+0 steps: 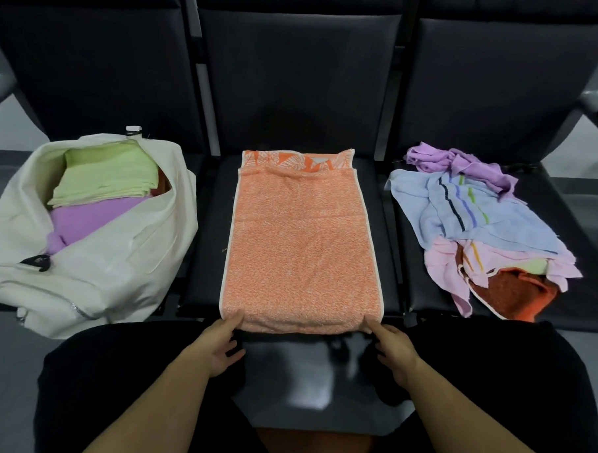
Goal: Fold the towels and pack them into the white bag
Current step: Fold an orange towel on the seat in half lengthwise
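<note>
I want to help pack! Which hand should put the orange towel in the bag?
Left. The white bag sits on the left hand's side of the orange towel; the right hand would cross over.

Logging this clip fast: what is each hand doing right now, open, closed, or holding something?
Left hand: pinches the near left corner of the orange towel.
Right hand: pinches the towel's near right corner.

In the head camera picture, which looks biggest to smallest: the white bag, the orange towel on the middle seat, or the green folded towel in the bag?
1. White bag and orange towel: they look about alike, too close to rank.
2. Green folded towel: plainly the smallest, though partly tucked into the bag.
</note>
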{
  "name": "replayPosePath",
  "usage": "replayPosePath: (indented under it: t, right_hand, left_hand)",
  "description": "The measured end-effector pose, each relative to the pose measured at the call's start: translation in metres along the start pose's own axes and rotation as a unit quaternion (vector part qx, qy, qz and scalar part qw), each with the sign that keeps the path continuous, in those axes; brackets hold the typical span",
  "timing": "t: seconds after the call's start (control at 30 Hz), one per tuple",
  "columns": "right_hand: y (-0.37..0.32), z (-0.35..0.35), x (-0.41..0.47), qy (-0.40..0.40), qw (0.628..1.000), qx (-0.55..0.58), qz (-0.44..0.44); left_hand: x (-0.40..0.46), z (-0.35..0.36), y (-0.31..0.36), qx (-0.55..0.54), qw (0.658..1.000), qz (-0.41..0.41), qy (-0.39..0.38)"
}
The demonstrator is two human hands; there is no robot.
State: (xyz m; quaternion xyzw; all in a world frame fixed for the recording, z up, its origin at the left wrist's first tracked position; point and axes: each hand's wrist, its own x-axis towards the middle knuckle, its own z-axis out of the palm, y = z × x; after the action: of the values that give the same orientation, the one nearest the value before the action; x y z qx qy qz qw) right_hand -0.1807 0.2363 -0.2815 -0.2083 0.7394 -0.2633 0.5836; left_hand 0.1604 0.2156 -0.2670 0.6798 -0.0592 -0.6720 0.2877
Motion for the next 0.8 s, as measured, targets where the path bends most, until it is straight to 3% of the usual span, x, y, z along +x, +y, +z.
replayPosePath:
  t: [0.47, 0.6, 0.8]
  right_hand:
    - [0.006, 0.006, 0.004, -0.019, 1.0, 0.008, -0.022]
    - [0.011, 0.004, 0.002, -0.029, 1.0, -0.01, -0.007]
    - [0.007, 0.006, -0.009, -0.011, 0.998, -0.04, -0.051]
  left_hand:
    - [0.004, -0.01, -0.008, 0.22, 0.973, 0.019, 0.067]
    - [-0.01, -0.009, -0.009, 0.162, 0.986, -0.019, 0.033]
    - [-0.023, -0.005, -0.007, 0.134, 0.989, 0.037, 0.048]
